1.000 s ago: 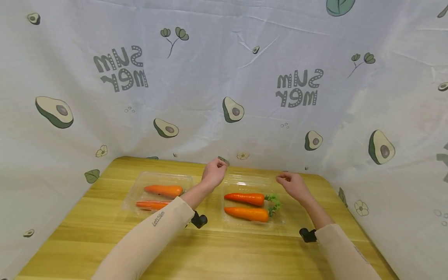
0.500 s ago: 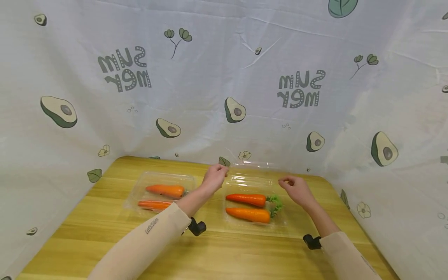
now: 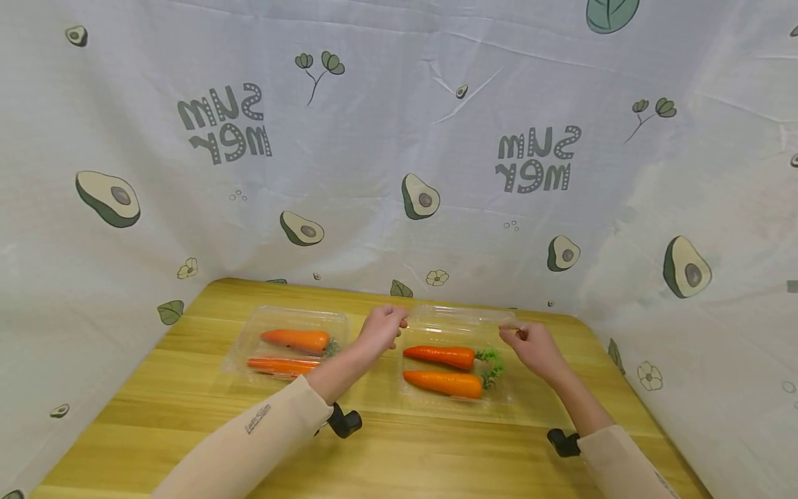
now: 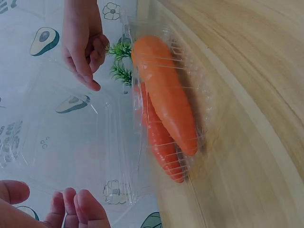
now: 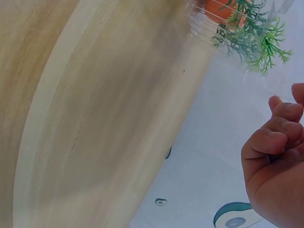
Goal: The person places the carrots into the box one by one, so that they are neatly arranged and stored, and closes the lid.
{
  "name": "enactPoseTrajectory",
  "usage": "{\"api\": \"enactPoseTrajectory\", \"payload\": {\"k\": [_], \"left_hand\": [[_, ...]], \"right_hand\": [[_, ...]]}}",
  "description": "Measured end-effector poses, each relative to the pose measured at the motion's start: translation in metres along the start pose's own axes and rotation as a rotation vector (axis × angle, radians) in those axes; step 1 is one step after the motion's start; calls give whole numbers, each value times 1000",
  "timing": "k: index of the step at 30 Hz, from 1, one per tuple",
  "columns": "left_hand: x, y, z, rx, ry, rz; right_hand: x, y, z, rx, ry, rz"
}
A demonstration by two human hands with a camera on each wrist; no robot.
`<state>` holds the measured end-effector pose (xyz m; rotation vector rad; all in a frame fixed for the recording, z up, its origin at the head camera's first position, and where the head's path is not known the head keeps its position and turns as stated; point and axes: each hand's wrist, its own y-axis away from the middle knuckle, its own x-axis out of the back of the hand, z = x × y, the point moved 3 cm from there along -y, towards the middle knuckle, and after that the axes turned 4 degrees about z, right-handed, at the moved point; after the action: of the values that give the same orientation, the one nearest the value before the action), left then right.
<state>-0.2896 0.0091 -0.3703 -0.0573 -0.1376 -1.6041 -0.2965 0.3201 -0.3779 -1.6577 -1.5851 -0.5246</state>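
Observation:
On the wooden table's right half lies a clear plastic clamshell box (image 3: 411,400) holding two carrots. The farther carrot (image 3: 439,356) is redder and the nearer carrot (image 3: 444,384) more orange; their green tops (image 3: 491,363) point right. The raised clear lid (image 3: 458,316) leans at the back of the box. At its left corner my left hand (image 3: 382,328) holds the lid's edge with thumb and fingers. My right hand (image 3: 531,348) pinches the lid's right corner, other fingers curled. In the right wrist view the right hand (image 5: 275,164) is partly cut off.
To the left, a second clear box (image 3: 249,320) contains an orange carrot (image 3: 296,339) and a redder one (image 3: 280,365), partly behind my left forearm. A curtain (image 3: 368,138) printed with avocados hangs close behind the table (image 3: 399,450).
The lid rose over the back of the box, then came lower and nearer to me. Both hands moved toward me with it. The carrots stayed in place.

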Motion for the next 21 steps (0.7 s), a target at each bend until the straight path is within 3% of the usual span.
{"api": "enactPoseTrajectory", "payload": {"k": [8,21], "left_hand": [[2,11,-3,-16,-2,-21],[2,30,-16,-16,-30,-64]], "right_hand": [[-1,7,0,-34,15,-22],[-3,18,2,10,83,-49]]}}
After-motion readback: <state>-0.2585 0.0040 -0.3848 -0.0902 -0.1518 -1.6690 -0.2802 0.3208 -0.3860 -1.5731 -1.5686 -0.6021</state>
